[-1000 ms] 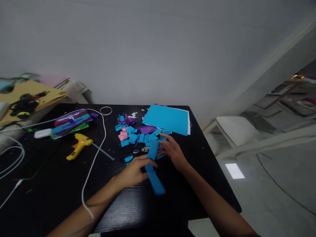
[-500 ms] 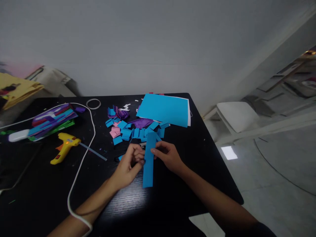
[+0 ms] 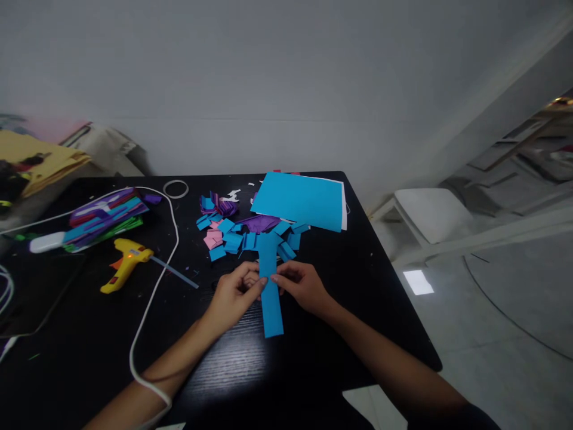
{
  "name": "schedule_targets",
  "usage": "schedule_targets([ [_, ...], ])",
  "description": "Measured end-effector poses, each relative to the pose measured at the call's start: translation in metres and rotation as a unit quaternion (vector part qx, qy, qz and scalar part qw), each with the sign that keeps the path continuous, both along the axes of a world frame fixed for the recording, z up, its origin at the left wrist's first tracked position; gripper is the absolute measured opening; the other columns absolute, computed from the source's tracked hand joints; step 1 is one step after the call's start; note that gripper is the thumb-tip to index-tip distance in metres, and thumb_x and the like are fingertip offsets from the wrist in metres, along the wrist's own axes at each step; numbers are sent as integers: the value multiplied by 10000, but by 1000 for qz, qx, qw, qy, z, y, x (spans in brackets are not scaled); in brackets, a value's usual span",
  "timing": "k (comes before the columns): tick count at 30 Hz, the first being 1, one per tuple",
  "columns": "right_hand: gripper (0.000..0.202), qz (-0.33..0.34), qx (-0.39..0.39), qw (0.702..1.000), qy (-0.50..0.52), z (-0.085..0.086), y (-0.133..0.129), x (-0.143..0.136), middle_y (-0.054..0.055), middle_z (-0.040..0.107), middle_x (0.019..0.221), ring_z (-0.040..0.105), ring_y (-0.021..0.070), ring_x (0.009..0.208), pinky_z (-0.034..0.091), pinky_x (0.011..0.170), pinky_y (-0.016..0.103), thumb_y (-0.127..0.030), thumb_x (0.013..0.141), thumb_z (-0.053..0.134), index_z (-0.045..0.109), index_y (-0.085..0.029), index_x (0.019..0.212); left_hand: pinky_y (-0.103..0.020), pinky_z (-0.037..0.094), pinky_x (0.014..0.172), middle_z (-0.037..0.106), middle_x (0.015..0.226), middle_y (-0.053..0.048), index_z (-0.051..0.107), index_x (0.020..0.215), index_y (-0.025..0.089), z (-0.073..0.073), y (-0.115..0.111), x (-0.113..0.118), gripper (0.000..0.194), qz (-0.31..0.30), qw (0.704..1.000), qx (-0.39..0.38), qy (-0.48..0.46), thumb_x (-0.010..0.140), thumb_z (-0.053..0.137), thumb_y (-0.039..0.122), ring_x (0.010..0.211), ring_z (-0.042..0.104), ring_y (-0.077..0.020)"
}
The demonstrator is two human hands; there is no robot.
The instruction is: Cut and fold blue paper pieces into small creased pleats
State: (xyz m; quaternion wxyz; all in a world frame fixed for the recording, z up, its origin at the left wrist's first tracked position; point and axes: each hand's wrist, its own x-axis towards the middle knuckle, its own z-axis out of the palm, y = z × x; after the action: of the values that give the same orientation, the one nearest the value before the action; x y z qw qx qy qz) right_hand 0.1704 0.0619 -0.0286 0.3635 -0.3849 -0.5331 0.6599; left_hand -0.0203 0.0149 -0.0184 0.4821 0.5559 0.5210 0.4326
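Note:
A long blue paper strip (image 3: 271,310) is held up above the black table, roughly upright in view. My left hand (image 3: 237,295) pinches its left edge, with the thumb on the front face. On the opposite edge my right hand (image 3: 304,288) grips it between thumb and fingers. Just beyond the strip lies a heap of small folded blue paper pieces (image 3: 233,239), with a few pink pieces (image 3: 213,239) on its left side. Something dark behind the hands is mostly hidden by them.
Blue sheets (image 3: 299,200) lie at the back right over white paper. To the left are a yellow glue gun (image 3: 128,263) with a glue stick, a bundle of coloured strips (image 3: 107,218) and a tape ring (image 3: 176,189). A white cable (image 3: 154,292) crosses my left forearm.
The strip has tilted, its lower end swinging right. My left hand has closed onto its edge, thumb now on the front. The view has shifted slightly.

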Motion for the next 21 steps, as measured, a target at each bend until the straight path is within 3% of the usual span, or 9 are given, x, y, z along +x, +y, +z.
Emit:
schedule_targets([
  [4, 276, -5, 8, 1000, 15, -1, 1, -2, 11, 729, 743, 674, 137, 611, 582, 585, 254, -412, 743, 848, 736, -170, 816, -223, 507, 594, 692, 698, 20, 667, 958, 186, 0, 2, 1, 160, -12, 1000, -9, -17, 923, 672, 342, 595, 624, -118],
  [11, 205, -21, -2, 998, 60, 0, 4, -5, -5, 723, 725, 651, 127, 562, 589, 567, 268, -340, 727, 834, 751, -185, 833, -222, 465, 581, 639, 698, 23, 662, 925, 181, 6, 6, 3, 178, 35, 997, 23, -60, 883, 691, 351, 600, 574, -117],
  [17, 196, -10, -10, 998, 68, 1, 5, -4, 5, 727, 767, 669, 133, 629, 581, 603, 268, -352, 760, 808, 775, -182, 851, -215, 409, 526, 624, 670, 20, 704, 864, 176, 7, 7, 0, 165, 31, 999, 28, -32, 871, 660, 335, 545, 513, -110],
  [21, 317, -1, -57, 994, 91, 4, 4, -3, 5, 715, 831, 689, 145, 722, 593, 639, 269, -422, 793, 801, 743, -195, 1006, -223, 424, 545, 683, 717, -1, 736, 863, 181, 4, 6, -3, 173, 62, 997, 51, 16, 897, 628, 311, 580, 561, -126],
])
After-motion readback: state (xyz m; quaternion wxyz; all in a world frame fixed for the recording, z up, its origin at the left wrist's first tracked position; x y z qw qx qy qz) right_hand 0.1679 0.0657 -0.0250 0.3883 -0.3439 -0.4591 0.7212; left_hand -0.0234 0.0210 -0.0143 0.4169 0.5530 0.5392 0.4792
